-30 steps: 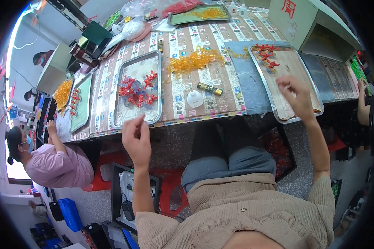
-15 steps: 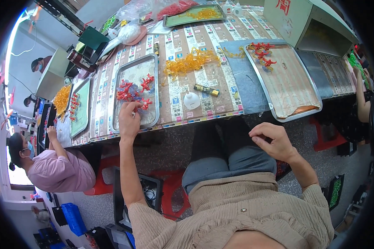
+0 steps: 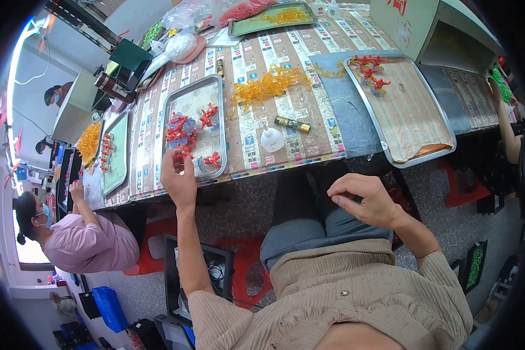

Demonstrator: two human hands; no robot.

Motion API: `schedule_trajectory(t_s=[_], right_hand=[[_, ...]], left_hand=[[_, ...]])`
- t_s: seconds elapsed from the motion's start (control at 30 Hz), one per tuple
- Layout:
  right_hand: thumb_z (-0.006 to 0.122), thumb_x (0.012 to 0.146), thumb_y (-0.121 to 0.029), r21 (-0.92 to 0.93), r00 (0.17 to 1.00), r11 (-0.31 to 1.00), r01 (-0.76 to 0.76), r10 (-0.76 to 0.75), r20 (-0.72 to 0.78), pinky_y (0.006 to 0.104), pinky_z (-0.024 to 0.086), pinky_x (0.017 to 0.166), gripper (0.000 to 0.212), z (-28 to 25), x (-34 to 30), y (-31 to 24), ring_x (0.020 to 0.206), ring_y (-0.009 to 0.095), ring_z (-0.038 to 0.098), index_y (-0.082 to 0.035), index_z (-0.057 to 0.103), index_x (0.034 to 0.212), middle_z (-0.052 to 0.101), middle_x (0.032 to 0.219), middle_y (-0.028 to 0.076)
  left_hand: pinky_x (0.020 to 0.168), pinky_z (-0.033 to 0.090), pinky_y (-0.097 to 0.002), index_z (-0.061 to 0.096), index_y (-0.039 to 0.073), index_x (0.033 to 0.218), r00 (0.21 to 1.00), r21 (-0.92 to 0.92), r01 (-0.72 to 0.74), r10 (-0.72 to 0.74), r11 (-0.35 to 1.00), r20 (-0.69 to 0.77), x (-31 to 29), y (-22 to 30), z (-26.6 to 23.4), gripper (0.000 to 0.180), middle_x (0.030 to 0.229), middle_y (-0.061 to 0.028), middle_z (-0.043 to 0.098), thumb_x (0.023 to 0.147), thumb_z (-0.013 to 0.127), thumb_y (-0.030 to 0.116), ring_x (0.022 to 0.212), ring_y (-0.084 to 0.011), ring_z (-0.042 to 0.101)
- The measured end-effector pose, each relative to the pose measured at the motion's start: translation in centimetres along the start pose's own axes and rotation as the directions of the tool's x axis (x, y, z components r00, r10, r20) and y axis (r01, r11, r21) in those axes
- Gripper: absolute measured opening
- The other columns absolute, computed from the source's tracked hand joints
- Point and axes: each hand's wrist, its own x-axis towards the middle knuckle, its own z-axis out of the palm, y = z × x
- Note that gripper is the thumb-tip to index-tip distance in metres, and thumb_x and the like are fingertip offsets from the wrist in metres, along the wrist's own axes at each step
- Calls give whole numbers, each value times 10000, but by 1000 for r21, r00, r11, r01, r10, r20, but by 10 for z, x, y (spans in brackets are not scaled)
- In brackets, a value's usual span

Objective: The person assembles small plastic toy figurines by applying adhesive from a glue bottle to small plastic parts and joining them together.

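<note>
My left hand is over the near left corner of a metal tray, thumb and fingertips closed around a small red plastic piece. Just beyond the fingers lies a heap of red pieces with translucent blue parts. Smaller red clusters rest at the tray's right side, one far and one near. My right hand hovers above my lap, fingers curled with thumb and forefinger close together. Anything in that pinch is too small to make out.
Yellow translucent plastic pieces lie mid-table, near a white squeeze bottle and a dark cylinder. To the right, a paper-lined tray bears red pieces. A co-worker in pink sits at left.
My left hand has drawn back slightly toward the tray's near left corner, with a red piece at its fingertips. My right hand has moved a little left. The near red cluster has shifted.
</note>
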Motion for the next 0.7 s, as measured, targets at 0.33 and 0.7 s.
schedule_trajectory(t_s=[0.33,0.7], right_hand=[[652,807,36,103,995,994,-40,48,-83,220,495,656,323,22,26,-8,795,121,616,-38,618,1119,620,1064,87],[688,806,-29,437,992,898,-52,-4,127,335,501,885,428,33,17,5,1062,236,599,-18,567,1216,613,1164,133]], left_hand=[[736,514,-295,526,26,1047,814,-751,573,-117,328,569,-73,96,2,220,960,-97,609,843,588,-28,806,-165,615],[750,511,-277,493,11,1179,604,-606,795,61,15,795,-125,129,30,406,990,-82,569,807,656,10,858,-151,596]])
